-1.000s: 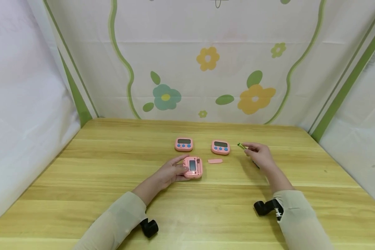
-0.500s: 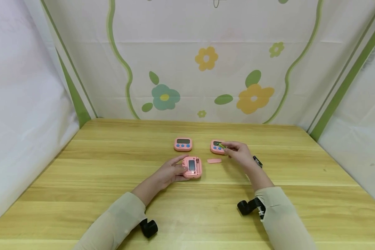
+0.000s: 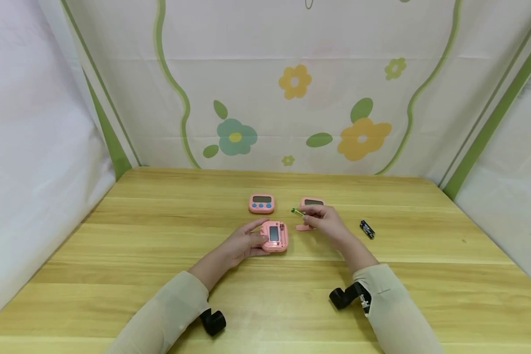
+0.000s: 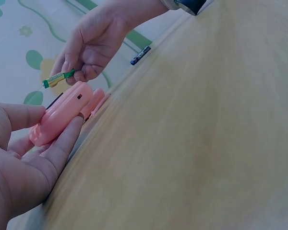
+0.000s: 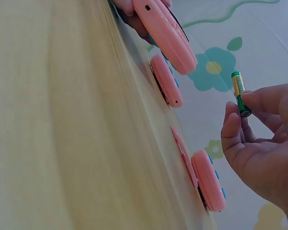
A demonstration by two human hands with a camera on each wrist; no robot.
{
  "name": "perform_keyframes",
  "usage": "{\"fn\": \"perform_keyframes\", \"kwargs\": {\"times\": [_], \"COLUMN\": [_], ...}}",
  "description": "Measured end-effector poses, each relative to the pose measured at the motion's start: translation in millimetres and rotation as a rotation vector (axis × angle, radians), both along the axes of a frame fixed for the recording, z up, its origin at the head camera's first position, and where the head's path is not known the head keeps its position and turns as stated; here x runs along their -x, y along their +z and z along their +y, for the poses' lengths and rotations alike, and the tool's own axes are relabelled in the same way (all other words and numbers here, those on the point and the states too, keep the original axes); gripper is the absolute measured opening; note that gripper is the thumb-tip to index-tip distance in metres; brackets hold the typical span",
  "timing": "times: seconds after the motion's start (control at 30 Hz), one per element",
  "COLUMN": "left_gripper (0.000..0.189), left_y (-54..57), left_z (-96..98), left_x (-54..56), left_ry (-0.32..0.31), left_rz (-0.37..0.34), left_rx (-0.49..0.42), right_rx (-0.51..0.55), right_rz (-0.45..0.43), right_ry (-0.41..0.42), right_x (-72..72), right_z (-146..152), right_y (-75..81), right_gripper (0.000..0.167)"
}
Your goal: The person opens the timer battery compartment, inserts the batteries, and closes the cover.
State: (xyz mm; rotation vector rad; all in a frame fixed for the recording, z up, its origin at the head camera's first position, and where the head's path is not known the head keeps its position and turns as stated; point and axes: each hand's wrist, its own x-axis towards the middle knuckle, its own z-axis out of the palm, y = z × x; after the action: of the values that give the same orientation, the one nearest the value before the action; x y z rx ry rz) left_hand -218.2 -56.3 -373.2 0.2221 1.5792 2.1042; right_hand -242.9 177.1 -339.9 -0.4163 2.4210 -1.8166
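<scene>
My left hand (image 3: 243,244) grips a pink digital timer (image 3: 274,237) by its left side, its back turned up and the battery slot along its right edge uncovered. Between thumb and fingers of my right hand (image 3: 329,223) is a small green and yellow battery (image 5: 238,91), held above the table to the upper right of that timer. Just under the right hand lies a thin pink battery cover (image 3: 301,227). Another pink timer (image 3: 313,201) stands behind the right hand, which partly hides it.
A further pink timer (image 3: 262,203) with blue buttons lies screen up behind the held one. To the right, dark batteries (image 3: 367,229) lie on the wooden table (image 3: 265,305). A white flowered cloth (image 3: 256,88) hangs behind the table.
My right hand has moved left with the battery, from beside the dark batteries to over the pink cover. The left hand and its timer have stayed nearly still.
</scene>
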Motion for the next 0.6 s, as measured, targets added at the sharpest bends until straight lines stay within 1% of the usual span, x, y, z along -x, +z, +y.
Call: {"fn": "perform_keyframes", "kwargs": {"times": [0.1,0.23,0.6], "left_gripper": [0.057,0.057,0.055], "left_y": [-0.4,-0.4,0.1], "left_z": [0.6,1.2,1.1], "left_x": [0.6,1.4,2.0], "left_ry": [-0.002,-0.004,0.003], "left_rz": [0.001,-0.002,0.0], "left_rx": [-0.004,-0.008,-0.005], "right_rx": [0.015,0.027,0.05], "right_rz": [-0.01,-0.018,-0.027], "right_ry": [0.042,0.071,0.104], "right_x": [-1.5,-2.7,-2.6], "right_z": [-2.3,-4.5,-6.8], "right_y": [0.0,-1.5,-5.3], "right_gripper": [0.027,0.027,0.023]}}
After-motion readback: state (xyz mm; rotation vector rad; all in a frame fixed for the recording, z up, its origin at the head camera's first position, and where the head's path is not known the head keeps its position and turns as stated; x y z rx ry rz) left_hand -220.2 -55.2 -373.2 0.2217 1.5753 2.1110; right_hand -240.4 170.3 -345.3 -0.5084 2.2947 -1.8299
